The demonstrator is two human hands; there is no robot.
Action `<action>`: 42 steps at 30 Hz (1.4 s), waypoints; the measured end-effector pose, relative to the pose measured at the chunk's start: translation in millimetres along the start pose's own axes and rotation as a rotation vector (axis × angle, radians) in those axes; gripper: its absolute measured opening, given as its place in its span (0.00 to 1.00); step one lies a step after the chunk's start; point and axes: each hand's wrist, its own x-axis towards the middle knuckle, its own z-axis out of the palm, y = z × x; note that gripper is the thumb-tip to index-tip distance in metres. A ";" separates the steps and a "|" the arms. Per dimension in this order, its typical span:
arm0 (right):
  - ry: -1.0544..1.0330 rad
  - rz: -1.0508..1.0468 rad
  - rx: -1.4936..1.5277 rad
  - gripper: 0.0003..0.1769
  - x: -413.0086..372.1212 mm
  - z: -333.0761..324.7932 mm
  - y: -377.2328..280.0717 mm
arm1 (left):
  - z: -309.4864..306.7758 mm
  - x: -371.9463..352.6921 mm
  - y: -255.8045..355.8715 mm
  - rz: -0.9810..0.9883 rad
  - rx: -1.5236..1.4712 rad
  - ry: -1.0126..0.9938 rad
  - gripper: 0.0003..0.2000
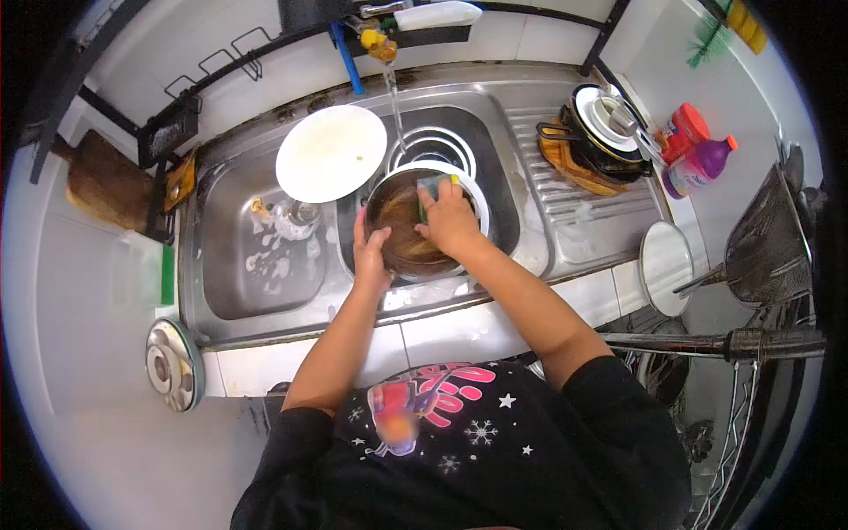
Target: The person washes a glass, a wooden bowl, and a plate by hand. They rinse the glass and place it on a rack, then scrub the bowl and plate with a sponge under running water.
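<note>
The grip of the right hand (pixel 452 221) is closed over a green and yellow sponge (pixel 432 185), pressing it against the far inner wall of a brown pot (pixel 399 231). The left hand (pixel 367 256) clasps the pot's left rim, fingers curled over the edge. The pot sits in the right basin (pixel 499 208) of a steel double sink, on top of a white bowl (pixel 473 193) whose rim shows at its right. Brownish water lies inside the pot.

A thin stream of water (pixel 394 104) falls from the tap (pixel 377 41) just beyond the pot. A white plate (pixel 331 152) leans across the divider between the basins. The left basin (pixel 221 265) holds a glass (pixel 299 216) and patches of foam.

On the drainboard at right, a rack (pixel 590 146) is stacked with dark pans and white dishes. A red bottle (pixel 685 129) and a purple bottle (pixel 702 164) stand beside it; their labels are too small to read. A white round lid (pixel 664 263) lies on the tiled desk (pixel 442 336) near right, a metal lid (pixel 172 364) near left, and a wooden board (pixel 108 182) far left.
</note>
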 end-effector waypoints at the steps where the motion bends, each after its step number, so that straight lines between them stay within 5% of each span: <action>1: 0.000 0.041 0.047 0.35 3.7 14.7 -4.8 | -0.3 -2.3 1.0 0.007 -0.017 -0.002 0.33; 12: -0.097 -0.028 0.363 0.31 20.0 31.9 -14.4 | 0.7 -7.5 8.7 0.098 0.041 -0.019 0.34; 13: -0.188 -0.081 0.336 0.30 24.0 25.4 -13.1 | -7.6 -0.1 1.8 0.143 0.168 -0.037 0.36; 15: -0.020 -0.133 0.451 0.27 24.8 59.1 -11.5 | -8.6 -1.8 3.1 0.083 0.109 -0.108 0.36; 18: 0.179 -0.497 0.540 0.18 38.8 81.5 -12.1 | 1.1 -8.5 9.9 -0.015 0.213 -0.037 0.38; 19: -0.046 -0.518 0.442 0.22 42.8 75.7 -11.3 | -8.0 -4.9 8.1 -0.035 0.205 -0.011 0.38; 22: -0.073 -0.648 0.412 0.21 45.4 78.9 -12.3 | -4.0 -9.7 12.9 -0.011 0.313 0.041 0.39; 26: -0.156 -0.568 0.216 0.25 43.5 66.4 -17.9 | -20.0 10.5 3.2 0.040 0.236 -0.048 0.33; 33: 0.085 -0.031 -0.478 0.20 31.8 13.1 -21.0 | 4.6 7.4 16.0 -0.058 0.275 -0.165 0.23; 36: -0.028 0.067 -0.416 0.19 28.3 -5.1 -19.9 | 20.6 5.3 25.5 0.029 0.331 -0.214 0.22; 39: 0.336 0.306 -0.200 0.17 45.5 28.5 -13.2 | 15.3 28.9 26.9 0.067 0.385 -0.255 0.21; 42: 0.264 0.338 -0.058 0.15 -9.0 -6.8 -22.5 | 16.9 34.5 26.5 0.012 0.400 -0.252 0.19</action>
